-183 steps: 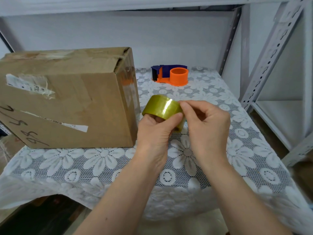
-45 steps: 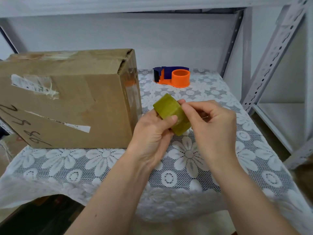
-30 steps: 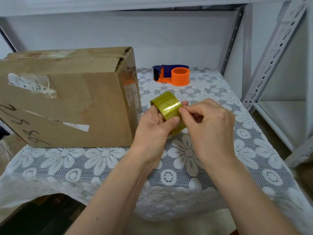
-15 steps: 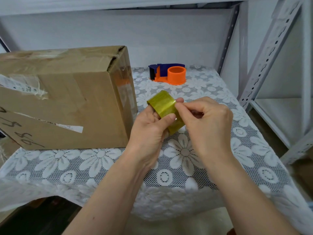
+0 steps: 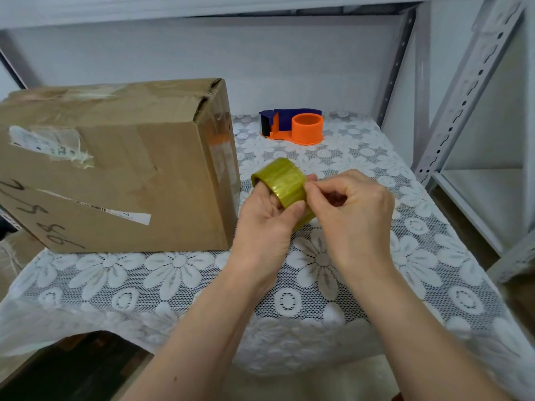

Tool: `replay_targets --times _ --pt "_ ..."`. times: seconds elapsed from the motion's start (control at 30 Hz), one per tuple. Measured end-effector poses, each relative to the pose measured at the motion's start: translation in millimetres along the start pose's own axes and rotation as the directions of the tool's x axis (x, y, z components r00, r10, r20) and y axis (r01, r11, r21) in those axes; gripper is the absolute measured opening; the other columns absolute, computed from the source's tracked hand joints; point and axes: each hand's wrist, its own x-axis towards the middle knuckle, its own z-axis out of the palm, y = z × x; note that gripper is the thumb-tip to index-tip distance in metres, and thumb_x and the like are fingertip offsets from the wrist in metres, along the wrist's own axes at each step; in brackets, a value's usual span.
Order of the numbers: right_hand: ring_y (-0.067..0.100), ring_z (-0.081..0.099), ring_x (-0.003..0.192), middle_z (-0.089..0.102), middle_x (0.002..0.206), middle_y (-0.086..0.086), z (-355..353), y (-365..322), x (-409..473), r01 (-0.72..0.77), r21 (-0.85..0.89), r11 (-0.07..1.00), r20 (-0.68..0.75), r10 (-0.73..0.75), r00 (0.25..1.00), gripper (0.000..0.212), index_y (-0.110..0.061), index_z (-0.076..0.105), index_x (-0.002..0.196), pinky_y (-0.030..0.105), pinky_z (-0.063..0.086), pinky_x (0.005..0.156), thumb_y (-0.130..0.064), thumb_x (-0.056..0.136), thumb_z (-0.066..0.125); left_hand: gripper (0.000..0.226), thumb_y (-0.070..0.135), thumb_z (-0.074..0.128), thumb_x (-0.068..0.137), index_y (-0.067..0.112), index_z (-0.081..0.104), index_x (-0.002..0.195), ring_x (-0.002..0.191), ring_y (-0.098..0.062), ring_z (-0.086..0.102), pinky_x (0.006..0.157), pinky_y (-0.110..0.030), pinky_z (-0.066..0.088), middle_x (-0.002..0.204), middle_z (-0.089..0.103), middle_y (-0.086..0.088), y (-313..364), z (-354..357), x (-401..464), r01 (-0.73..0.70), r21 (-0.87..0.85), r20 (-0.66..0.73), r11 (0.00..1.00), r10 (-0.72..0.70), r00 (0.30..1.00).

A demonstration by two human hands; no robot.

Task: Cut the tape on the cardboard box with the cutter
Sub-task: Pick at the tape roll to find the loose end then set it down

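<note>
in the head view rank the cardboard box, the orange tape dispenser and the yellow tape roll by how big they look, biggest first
1. Cardboard box, by far the largest.
2 and 3. Orange tape dispenser and yellow tape roll look much alike; the roll is nearer the camera and partly hidden by the hands, so I would not rank them.

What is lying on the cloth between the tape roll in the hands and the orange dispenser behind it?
Nothing: the head view shows only bare lace cloth between tape roll and dispenser.
</note>
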Motion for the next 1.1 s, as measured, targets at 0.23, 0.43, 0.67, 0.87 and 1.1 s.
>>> replay_targets --times 0.23,0.43,0.67,0.87,1.1 --pt "0.004 0.061 0.068 0.067 0.078 -0.002 -6.2 -4.4 3.9 -0.029 0.089 0.996 -0.008 0.03 1.0 0.012 -0.014 0.078 0.086 0.012 0.048 0.066 -0.021 0.077 0.078 0.043 -0.016 0.049 0.089 -0.004 0.047 0.131 0.115 -0.028 0.063 0.098 -0.034 0.051 0.122 0.065 -0.019 3.2 3.6 4.0 -0.018 -0.014 0.023 1.0 0.018 1.0" --pt "0.002 0.058 0.064 0.066 0.073 0.0 -4.4 -2.9 2.1 0.01 0.05 0.999 -0.027 -0.009 1.0 0.006 -0.011 0.078 0.081 0.009 0.046 0.064 -0.016 0.08 0.075 0.045 -0.017 0.05 0.089 -0.002 0.046 0.131 0.114 -0.019 0.064 0.099 -0.03 0.05 0.122 0.066 -0.013 2.6 8.3 -1.4 -0.039 0.03 -0.012 0.999 0.04 0.999" --pt "0.012 0.062 0.064 0.067 0.072 0.002 -1.2 0.9 1.1 -0.077 0.113 0.991 0.0 0.077 0.997 0.008 -0.012 0.077 0.074 0.018 0.049 0.061 -0.017 0.08 0.075 0.046 -0.019 0.05 0.088 -0.003 0.046 0.131 0.114 -0.02 0.064 0.098 -0.03 0.05 0.122 0.066 -0.014 1.2 5.6 -3.6 -0.03 0.028 -0.018 0.999 0.03 0.999" --pt "0.019 0.07 0.069 0.072 0.072 0.001 -4.4 -0.4 4.7 -0.249 0.315 0.916 0.023 0.254 0.967 0.008 -0.022 0.075 0.071 0.034 0.058 0.067 -0.021 0.078 0.077 0.046 -0.018 0.049 0.088 -0.003 0.047 0.131 0.111 -0.024 0.065 0.089 -0.027 0.054 0.121 0.065 -0.017 0.3 5.1 0.7 -0.035 0.018 -0.018 0.999 0.035 0.999" --pt "0.002 0.059 0.064 0.067 0.074 -0.001 -4.9 -3.8 3.6 -0.028 0.081 0.996 0.0 0.028 1.0 0.005 -0.013 0.078 0.079 0.01 0.047 0.063 -0.017 0.08 0.075 0.045 -0.018 0.05 0.089 -0.001 0.045 0.131 0.112 -0.016 0.065 0.098 -0.028 0.051 0.12 0.066 -0.012 1.8 9.9 -1.6 -0.1 0.091 -0.022 0.991 0.103 0.994"
